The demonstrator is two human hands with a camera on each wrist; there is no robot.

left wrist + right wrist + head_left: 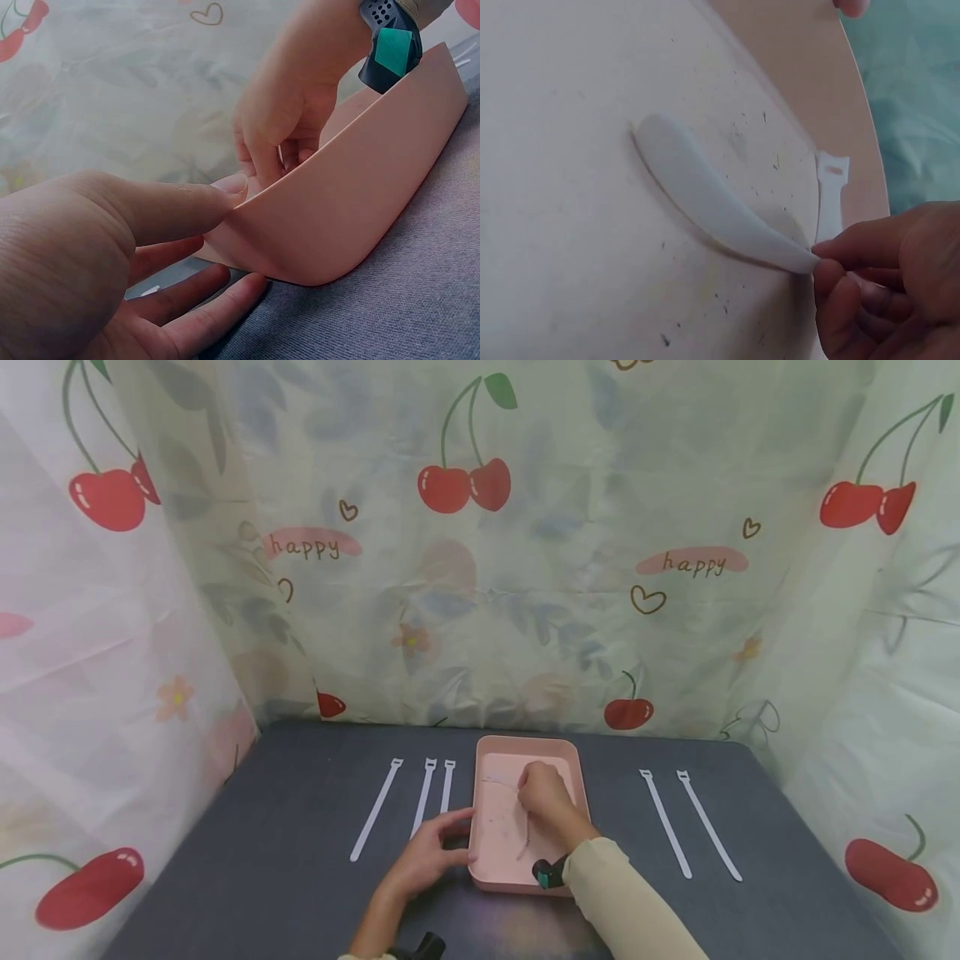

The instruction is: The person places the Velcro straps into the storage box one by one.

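Inside the pink tray [498, 868], my right hand [546, 789] pinches a white cable tie [712, 199] between thumb and fingers. Its rounded tail curves across the tray floor, and a slotted head shows beyond the fingertips in the right wrist view. Whether the tail and head belong to one tie is partly hidden by the fingers. At the tray's left side, my left hand [427, 856] touches the wall. In the left wrist view its thumb [180, 206] rests on the rim, with the other fingers extended along the outside.
Left of the tray lie three white ties, including the outermost tie [375, 814]. Two more, the inner right tie [666, 825] and the outer right tie [711, 827], lie at right. A cherry-printed curtain [555, 635] borders the dark table [285, 843] at back and sides.
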